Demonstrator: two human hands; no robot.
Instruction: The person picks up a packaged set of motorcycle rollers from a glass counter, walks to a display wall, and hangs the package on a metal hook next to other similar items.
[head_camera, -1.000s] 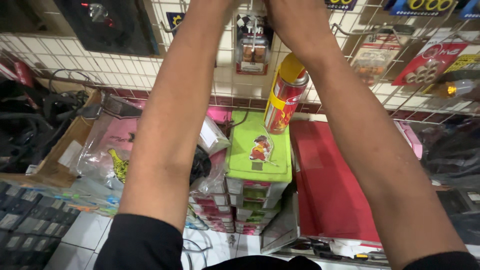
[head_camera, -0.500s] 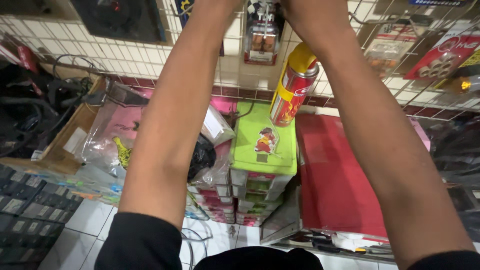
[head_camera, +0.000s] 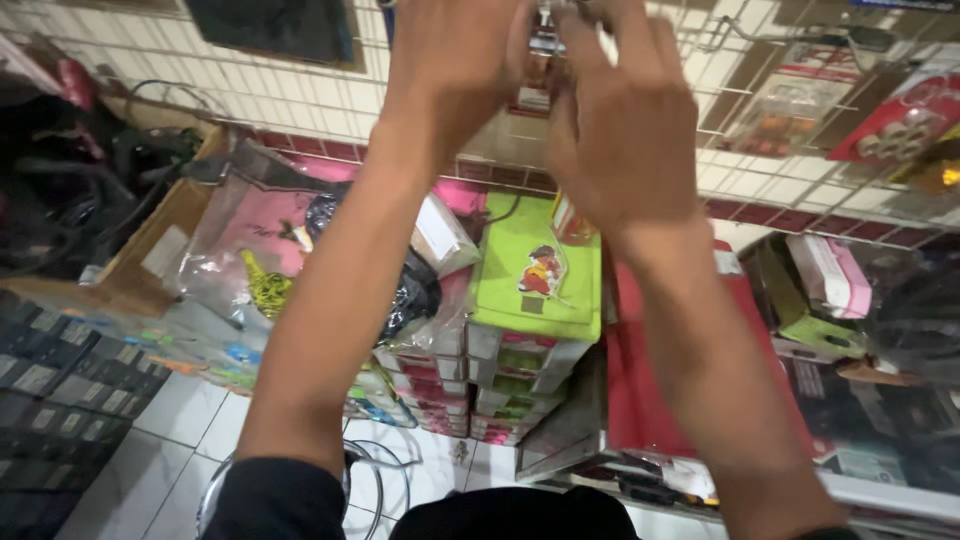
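Both hands are up at the wire rack (head_camera: 800, 190) on the tiled wall, working on a small hanging pack (head_camera: 541, 75) between them. The left hand (head_camera: 455, 70) has its fingers curled in against the pack's left side, and the right hand (head_camera: 625, 135) has fingers stretched up along the pack's right side toward the hook at the top edge of the view. The pack is mostly hidden behind both hands and blurred, so I can't tell if either hand is actually pinching it or just resting on it.

Right below the right hand a spray can (head_camera: 572, 218) peeks out, standing on the far end of a green box (head_camera: 535, 290). That box tops a stack of boxes straight under the hands. Just right of it, under the right forearm, lies a red box (head_camera: 640, 390). Under the left forearm there's a crinkly clear bag (head_camera: 240, 250) with pink stuff inside, and left of that a cardboard box (head_camera: 150, 265)
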